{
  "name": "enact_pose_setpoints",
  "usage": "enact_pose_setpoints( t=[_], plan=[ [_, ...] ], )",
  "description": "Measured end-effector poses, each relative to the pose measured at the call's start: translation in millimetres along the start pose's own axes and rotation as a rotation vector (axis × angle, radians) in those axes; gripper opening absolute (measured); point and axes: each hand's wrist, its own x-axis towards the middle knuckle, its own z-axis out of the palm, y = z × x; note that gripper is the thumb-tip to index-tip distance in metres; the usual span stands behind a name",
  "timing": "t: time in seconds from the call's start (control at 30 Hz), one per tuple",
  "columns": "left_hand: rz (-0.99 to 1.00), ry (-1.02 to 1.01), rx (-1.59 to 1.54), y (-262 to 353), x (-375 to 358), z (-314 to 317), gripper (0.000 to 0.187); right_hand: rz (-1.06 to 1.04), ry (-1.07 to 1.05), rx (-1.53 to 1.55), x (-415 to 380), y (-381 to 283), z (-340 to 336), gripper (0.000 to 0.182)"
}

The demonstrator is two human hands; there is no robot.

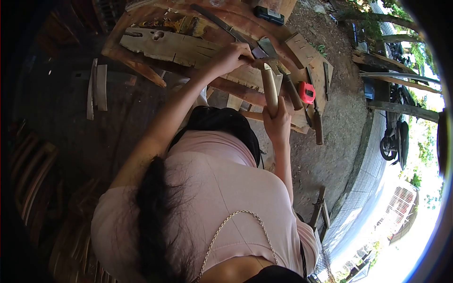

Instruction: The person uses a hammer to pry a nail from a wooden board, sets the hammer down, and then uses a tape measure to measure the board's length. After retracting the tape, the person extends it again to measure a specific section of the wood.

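Observation:
My right hand [278, 123] is closed around the lower end of a hammer's pale wooden handle [270, 89]. The hammer's head [265, 62] is at the far end, right beside the fingers of my left hand [237, 57]. My left hand is closed with its fingertips bent down; whatever they pinch is hidden from me. Beneath both hands is the wooden workbench [207, 82]. Just right of the hammer lies a wooden-handled tool [293, 94] with a metal blade, and beyond it a red tape measure [306, 93].
A worn plank [174, 46] with a knot hole lies across the bench's left side. Farther back are a long dark metal tool [218, 22] and a dark green case [269, 15]. Another wooden handle [318, 127] sticks out past the right edge. A motorbike [395, 141] stands outside.

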Motion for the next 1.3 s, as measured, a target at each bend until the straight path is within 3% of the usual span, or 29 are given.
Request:
enact_pose_setpoints(
  t=[0.23, 0.57, 0.63, 0.73, 1.03, 1.13, 1.2, 1.23, 1.3],
  plan=[
    [0.017, 0.037, -0.028, -1.0, -1.4, 0.4, 0.01, 0.083, -0.011, 0.043, -1.1, 0.6, 1.3, 0.034],
    [-0.01, 0.017, -0.02, -2.4, -2.5, 2.1, 0.009, -0.003, 0.046, 0.006, -2.0, 7.3, 3.6, 0.036],
    [-0.04, -0.014, -0.034, -1.1, -1.8, 0.5, 0.01, 0.04, -0.014, -0.037, 0.2, 6.2, -3.0, 0.03],
    [0.016, 0.007, -0.05, -3.2, -1.6, 0.5, 0.01, 0.148, -0.045, 0.046, 0.4, -5.6, -12.9, 0.036],
    [0.023, 0.014, -0.039, 1.1, -2.1, -1.2, 0.011, 0.066, -0.013, 0.016, 1.1, -8.2, -11.9, 0.025],
    [0.009, 0.0, -0.006, 0.3, -1.7, 0.1, 0.012, 0.104, -0.008, 0.044, -0.8, -5.2, -5.8, 0.028],
    [-0.003, -0.004, -0.036, 1.0, -1.1, 0.2, 0.012, 0.018, -0.022, -0.012, 0.7, 0.7, -6.2, 0.031],
    [-0.024, -0.005, -0.066, 1.8, -1.9, -0.7, 0.012, 0.131, -0.096, -0.029, 1.1, 2.9, -9.8, 0.036],
    [-0.056, -0.003, -0.099, 2.6, -2.6, 0.2, 0.012, 0.129, -0.068, -0.006, -1.2, -1.8, -12.2, 0.036]
  ],
)
